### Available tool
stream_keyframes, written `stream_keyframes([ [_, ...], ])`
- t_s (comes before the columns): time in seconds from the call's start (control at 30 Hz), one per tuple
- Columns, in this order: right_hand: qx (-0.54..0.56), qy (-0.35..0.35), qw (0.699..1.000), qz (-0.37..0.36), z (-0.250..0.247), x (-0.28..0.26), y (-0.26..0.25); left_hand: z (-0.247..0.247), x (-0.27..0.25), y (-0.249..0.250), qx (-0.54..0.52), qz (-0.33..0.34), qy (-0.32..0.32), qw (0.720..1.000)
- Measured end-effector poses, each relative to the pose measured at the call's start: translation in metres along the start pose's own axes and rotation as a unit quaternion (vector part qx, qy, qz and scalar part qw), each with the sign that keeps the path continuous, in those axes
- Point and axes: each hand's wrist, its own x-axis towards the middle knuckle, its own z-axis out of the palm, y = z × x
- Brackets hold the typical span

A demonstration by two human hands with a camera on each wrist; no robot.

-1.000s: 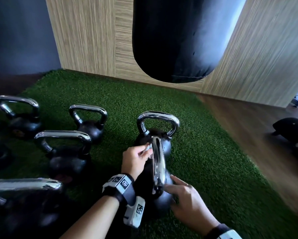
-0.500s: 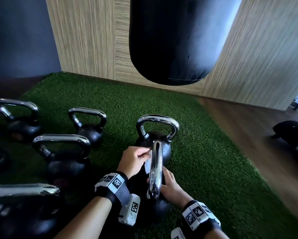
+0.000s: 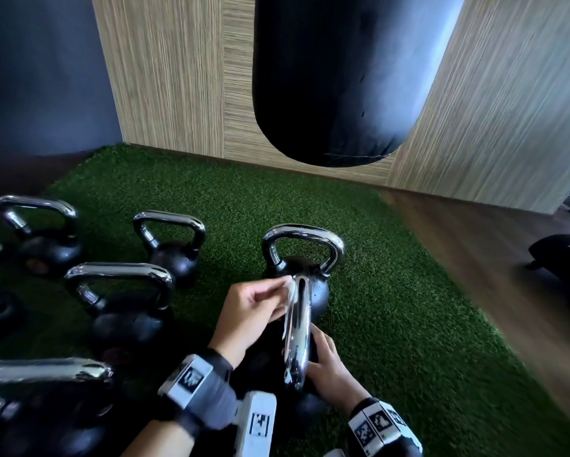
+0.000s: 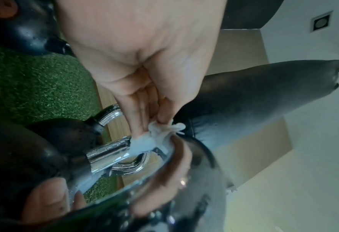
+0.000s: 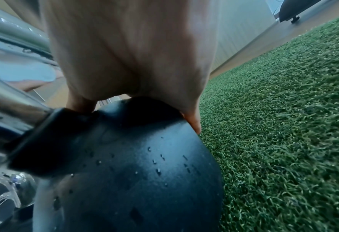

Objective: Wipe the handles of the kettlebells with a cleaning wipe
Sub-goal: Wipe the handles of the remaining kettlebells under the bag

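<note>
A black kettlebell (image 5: 140, 169) with a chrome handle (image 3: 297, 331) stands on the green turf right in front of me. My left hand (image 3: 253, 311) pinches a crumpled white wipe (image 4: 160, 135) against the far end of that handle (image 4: 109, 153). My right hand (image 3: 326, 364) lies on the ball of the same kettlebell, fingers spread over its top (image 5: 192, 122), just right of the handle. A second kettlebell (image 3: 305, 258) stands directly behind it.
Several more kettlebells stand to the left (image 3: 122, 291) (image 3: 174, 242) (image 3: 42, 232), and one chrome handle (image 3: 42, 374) is at the near left. A black punching bag (image 3: 336, 77) hangs overhead. Wooden floor (image 3: 494, 245) and a dark object (image 3: 564, 255) lie right of the turf (image 3: 409, 324).
My right hand drew back toward me and settled on the kettlebell's ball beside the handle. The left hand slid the wipe a little further along the handle.
</note>
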Motion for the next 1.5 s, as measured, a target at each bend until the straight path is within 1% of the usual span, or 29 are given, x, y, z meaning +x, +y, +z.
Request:
stream_keyframes([
  [0.07,-0.001,-0.002,1.000,0.001,0.000,0.000,0.000,0.000,-0.011,0.004,-0.012,0.006,0.002,1.000],
  [0.23,0.000,0.000,1.000,-0.005,-0.001,-0.002,-0.001,0.007,-0.006,0.018,-0.015,-0.006,0.010,1.000],
  [0.33,0.008,0.002,1.000,-0.004,-0.001,-0.002,-0.001,0.007,-0.026,0.018,-0.035,-0.022,0.026,0.999],
  [0.4,0.004,0.007,1.000,-0.007,0.000,0.000,0.001,0.000,-0.044,0.012,-0.062,-0.052,0.013,0.997],
  [0.47,0.008,0.014,1.000,-0.010,0.001,0.002,0.002,-0.008,-0.055,0.010,-0.082,-0.078,-0.014,0.993],
  [0.5,0.010,0.017,1.000,-0.012,0.001,0.002,0.002,-0.010,-0.057,0.010,-0.081,-0.074,-0.023,0.994],
  [0.6,0.020,0.021,1.000,-0.011,0.000,0.002,0.002,-0.012,-0.066,0.010,-0.041,-0.034,-0.023,0.998],
  [0.67,0.022,0.021,0.999,-0.012,0.000,0.001,0.003,-0.016,-0.074,0.006,-0.047,-0.044,-0.034,0.997],
  [0.73,0.023,0.020,0.999,-0.016,0.001,0.001,0.005,-0.025,-0.081,0.001,-0.055,-0.061,-0.072,0.994],
  [0.8,0.027,0.024,0.999,-0.018,0.002,0.003,0.006,-0.032,-0.084,0.000,-0.005,-0.039,-0.106,0.994],
  [0.87,0.031,0.029,0.999,-0.021,0.002,0.004,0.008,-0.037,-0.083,0.001,0.057,0.000,-0.116,0.992],
  [0.93,0.033,0.032,0.999,-0.022,0.002,0.004,0.007,-0.038,-0.083,0.002,0.083,0.017,-0.119,0.989],
  [1.07,0.037,0.039,0.998,-0.023,0.005,0.005,0.010,-0.043,-0.080,-0.007,0.097,-0.019,-0.151,0.984],
  [1.13,0.033,0.044,0.998,-0.025,0.005,0.005,0.012,-0.043,-0.079,-0.013,0.150,-0.013,-0.155,0.976],
  [1.2,0.029,0.047,0.998,-0.024,0.005,0.007,0.014,-0.043,-0.078,-0.017,0.201,-0.003,-0.141,0.969],
  [1.27,0.024,0.032,0.999,-0.011,0.005,0.013,0.021,-0.044,-0.076,-0.019,0.226,0.004,-0.139,0.964],
  [1.33,0.014,-0.004,1.000,-0.012,-0.001,0.017,0.027,-0.045,-0.073,-0.015,0.242,0.007,-0.144,0.960],
  [1.37,0.000,-0.007,1.000,-0.019,-0.007,0.019,0.029,-0.045,-0.071,-0.011,0.248,0.015,-0.139,0.959],
  [1.43,-0.028,0.038,0.997,-0.059,-0.026,0.008,0.012,-0.044,-0.066,0.004,0.250,0.053,-0.112,0.960],
  [1.5,-0.024,0.117,0.987,-0.105,-0.046,-0.007,-0.014,-0.041,-0.061,0.023,0.216,0.093,-0.076,0.969],
])
